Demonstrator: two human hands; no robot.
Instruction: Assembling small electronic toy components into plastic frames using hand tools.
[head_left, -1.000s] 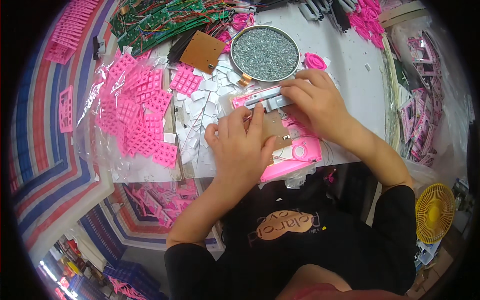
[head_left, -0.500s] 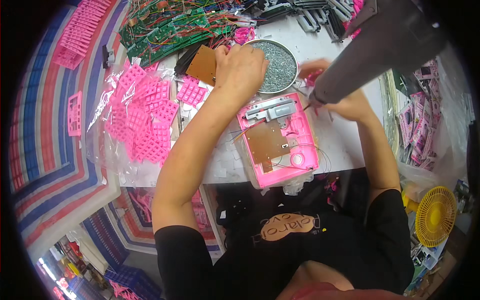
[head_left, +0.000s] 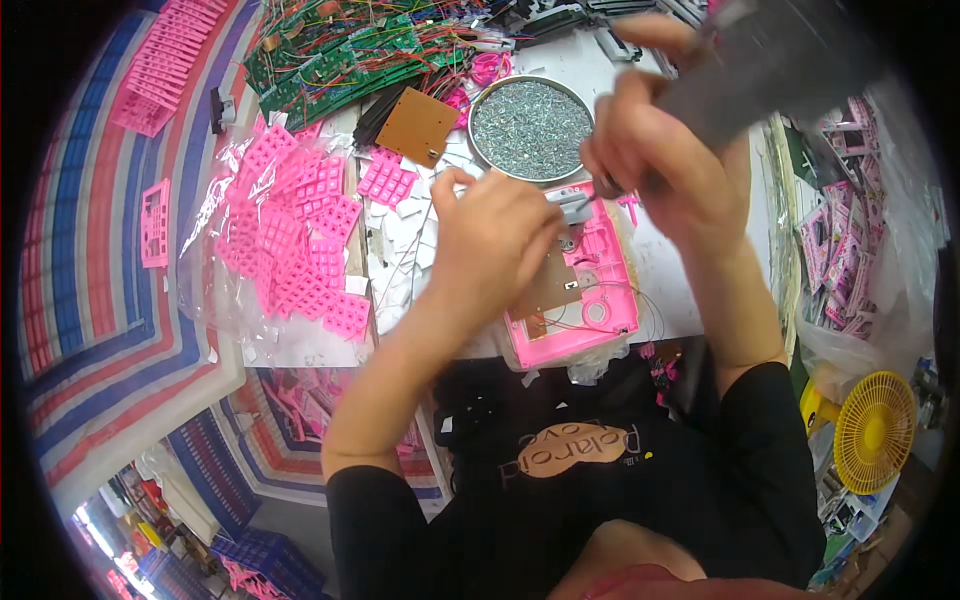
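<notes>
Fingers of the left hand (head_left: pixel 488 236) are bent and drawn close together in the head view, their tips down over the left part of one silvery-grey metal bracket (head_left: pixel 573 207) at the far end of one shallow pink plastic shell (head_left: pixel 563 346); whether they pinch anything small beneath is hidden. Fingers of the right hand (head_left: pixel 682 165) are curled round one dark grey, thick-bodied hand tool (head_left: pixel 772 76), blurred, above the shell's far right corner; its tip cannot be made out. That shell lies on the white table (head_left: pixel 690 300) just before the person, between the forearms. Judging by these poses, the step in hand seems to be fastening the bracket; the next move would call for a steady left hold and the tool lined up squarely over a fixing point. As for counts, one flat brown board (head_left: pixel 548 287) sits in the shell and another square brown board (head_left: pixel 416 127) lies by the round metal-rimmed tin (head_left: pixel 470 138), whose small silvery screws (head_left: pixel 531 128) are past counting. One pink keypad sheet (head_left: pixel 386 179) lies apart from the heaped pink keypad sheets (head_left: pixel 285 235); these and the wired green circuit boards (head_left: pixel 340 60) overlap too much to number.
</notes>
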